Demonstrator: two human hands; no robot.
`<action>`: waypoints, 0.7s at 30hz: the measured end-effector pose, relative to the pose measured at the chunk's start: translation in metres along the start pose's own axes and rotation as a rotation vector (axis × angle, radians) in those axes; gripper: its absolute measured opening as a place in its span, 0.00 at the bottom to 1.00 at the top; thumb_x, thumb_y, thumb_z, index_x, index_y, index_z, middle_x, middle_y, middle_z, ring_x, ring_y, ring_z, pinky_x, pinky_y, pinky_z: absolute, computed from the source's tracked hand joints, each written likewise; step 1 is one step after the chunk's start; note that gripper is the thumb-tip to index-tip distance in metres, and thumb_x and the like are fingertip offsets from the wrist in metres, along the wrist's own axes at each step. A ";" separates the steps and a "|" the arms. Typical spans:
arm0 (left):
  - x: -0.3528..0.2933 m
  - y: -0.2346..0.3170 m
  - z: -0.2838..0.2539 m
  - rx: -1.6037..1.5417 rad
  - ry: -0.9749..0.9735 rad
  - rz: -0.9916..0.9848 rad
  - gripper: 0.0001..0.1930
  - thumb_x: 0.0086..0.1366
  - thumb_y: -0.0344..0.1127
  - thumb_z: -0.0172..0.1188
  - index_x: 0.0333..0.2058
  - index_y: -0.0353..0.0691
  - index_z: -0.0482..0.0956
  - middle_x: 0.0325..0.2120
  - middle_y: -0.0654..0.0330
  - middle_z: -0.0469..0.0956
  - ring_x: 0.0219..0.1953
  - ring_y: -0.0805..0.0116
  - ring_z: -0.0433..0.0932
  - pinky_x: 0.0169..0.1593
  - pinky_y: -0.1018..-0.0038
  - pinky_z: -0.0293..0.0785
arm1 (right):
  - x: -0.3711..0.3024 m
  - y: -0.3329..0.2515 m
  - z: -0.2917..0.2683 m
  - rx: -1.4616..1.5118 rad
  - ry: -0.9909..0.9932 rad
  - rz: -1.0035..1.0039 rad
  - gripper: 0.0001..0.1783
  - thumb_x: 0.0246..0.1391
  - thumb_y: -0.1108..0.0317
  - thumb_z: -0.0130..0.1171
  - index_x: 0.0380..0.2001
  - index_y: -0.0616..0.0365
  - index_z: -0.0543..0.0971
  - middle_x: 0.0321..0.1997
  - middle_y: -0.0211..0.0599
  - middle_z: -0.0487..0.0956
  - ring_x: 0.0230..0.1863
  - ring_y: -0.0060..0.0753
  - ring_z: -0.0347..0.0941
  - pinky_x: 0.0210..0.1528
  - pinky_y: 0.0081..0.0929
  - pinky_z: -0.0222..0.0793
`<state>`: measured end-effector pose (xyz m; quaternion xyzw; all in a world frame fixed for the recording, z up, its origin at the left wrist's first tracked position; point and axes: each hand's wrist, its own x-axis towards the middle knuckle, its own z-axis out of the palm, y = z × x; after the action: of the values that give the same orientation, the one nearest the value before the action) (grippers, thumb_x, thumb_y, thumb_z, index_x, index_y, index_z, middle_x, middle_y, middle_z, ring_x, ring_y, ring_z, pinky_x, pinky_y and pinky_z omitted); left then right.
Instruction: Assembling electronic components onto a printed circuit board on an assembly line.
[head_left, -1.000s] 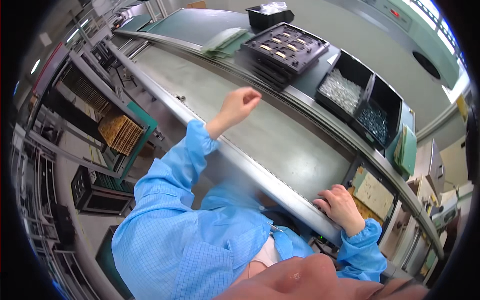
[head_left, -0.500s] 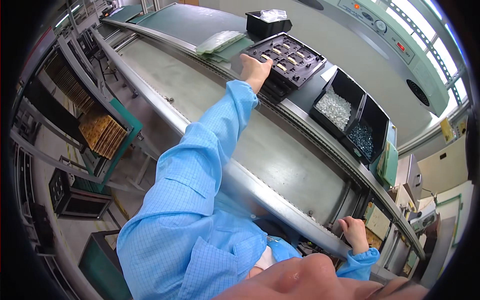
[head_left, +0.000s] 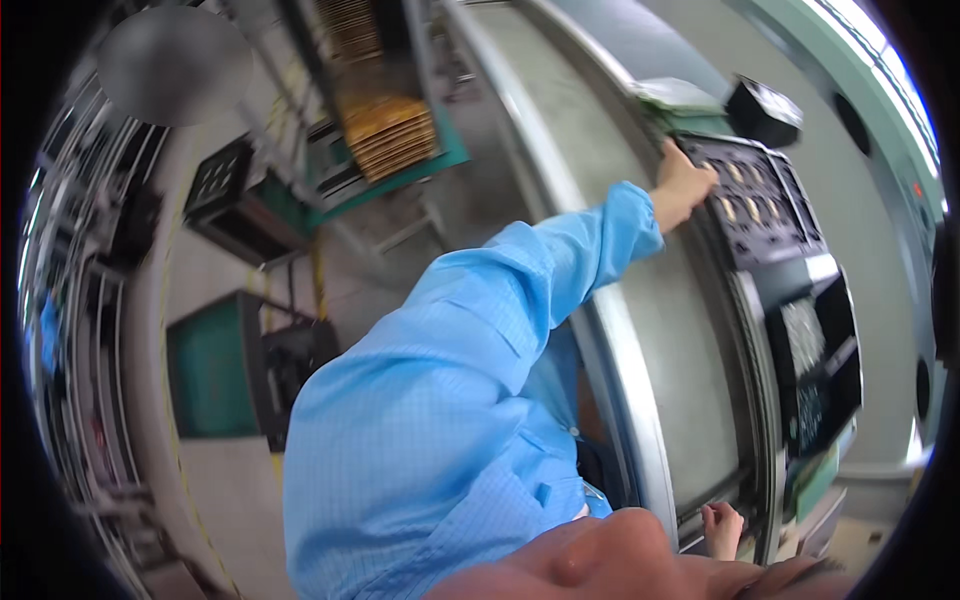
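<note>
My left hand, at the end of a blue sleeve, grips the near left edge of a black fixture tray. Its fingers are bent over the tray's rim. Small pale strips lie in rows in the tray's slots. My right hand is low at the right, beside the near end of the metal conveyor. Its fingers are curled in, and nothing shows in them.
Beyond the conveyor's metal rail, black bins hold clear and dark small parts. Green boards in clear wrap and a black box adjoin the tray. A rack of brown boards stands left.
My view has turned left and tilted, so the conveyor now runs more steeply and more floor shows. My left hand stays at the tray's edge; my right hand is still curled.
</note>
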<state>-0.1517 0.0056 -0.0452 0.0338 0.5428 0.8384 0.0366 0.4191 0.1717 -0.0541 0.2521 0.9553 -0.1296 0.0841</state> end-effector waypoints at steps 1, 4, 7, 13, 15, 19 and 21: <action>-0.036 0.029 -0.014 -0.085 -0.046 -0.053 0.47 0.44 0.31 0.68 0.63 0.35 0.52 0.46 0.44 0.75 0.48 0.48 0.76 0.46 0.59 0.78 | 0.010 -0.008 -0.002 0.062 0.053 -0.017 0.10 0.53 0.67 0.66 0.31 0.65 0.82 0.25 0.49 0.81 0.26 0.45 0.79 0.32 0.36 0.73; -0.077 0.065 -0.061 -0.294 -0.181 -0.058 0.46 0.46 0.25 0.66 0.64 0.38 0.52 0.41 0.49 0.77 0.36 0.56 0.81 0.34 0.59 0.82 | 0.052 -0.017 -0.016 0.267 0.099 -0.104 0.10 0.61 0.68 0.61 0.39 0.65 0.81 0.28 0.40 0.81 0.30 0.31 0.79 0.34 0.28 0.74; -0.106 0.083 -0.116 -0.317 -0.327 -0.192 0.43 0.48 0.25 0.65 0.64 0.39 0.55 0.40 0.52 0.78 0.31 0.61 0.82 0.34 0.60 0.82 | 0.070 -0.061 -0.028 0.859 0.111 -0.015 0.21 0.69 0.58 0.50 0.52 0.65 0.76 0.40 0.41 0.81 0.38 0.30 0.78 0.45 0.26 0.74; -0.111 0.069 -0.148 -0.167 -0.721 -0.485 0.42 0.51 0.27 0.65 0.66 0.39 0.58 0.41 0.58 0.80 0.35 0.68 0.82 0.35 0.71 0.79 | 0.069 -0.136 -0.037 1.771 -0.034 0.000 0.40 0.67 0.37 0.42 0.64 0.63 0.66 0.55 0.43 0.78 0.53 0.34 0.76 0.58 0.33 0.71; -0.106 0.073 -0.155 -0.064 -0.830 -0.525 0.43 0.53 0.28 0.66 0.67 0.39 0.57 0.42 0.61 0.81 0.37 0.72 0.82 0.36 0.75 0.79 | 0.082 -0.144 -0.016 1.823 -0.033 0.019 0.38 0.68 0.39 0.44 0.63 0.64 0.67 0.55 0.44 0.79 0.52 0.33 0.77 0.56 0.31 0.73; -0.085 0.060 -0.147 0.103 -0.913 -0.631 0.43 0.54 0.28 0.65 0.68 0.37 0.56 0.41 0.60 0.81 0.36 0.73 0.83 0.38 0.76 0.82 | 0.076 -0.164 0.017 1.714 0.039 0.135 0.30 0.69 0.52 0.50 0.62 0.66 0.68 0.53 0.42 0.80 0.47 0.29 0.80 0.51 0.26 0.77; -0.070 0.051 -0.133 0.191 -0.962 -0.688 0.42 0.55 0.27 0.63 0.68 0.35 0.54 0.40 0.58 0.81 0.35 0.72 0.83 0.38 0.76 0.82 | 0.076 -0.171 0.029 1.718 0.132 0.177 0.27 0.68 0.61 0.53 0.63 0.67 0.67 0.52 0.42 0.80 0.45 0.27 0.80 0.49 0.24 0.78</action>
<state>-0.0965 -0.1423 -0.0541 0.2348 0.5182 0.6165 0.5443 0.2707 0.0550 -0.0637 0.3086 0.5062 -0.7846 -0.1812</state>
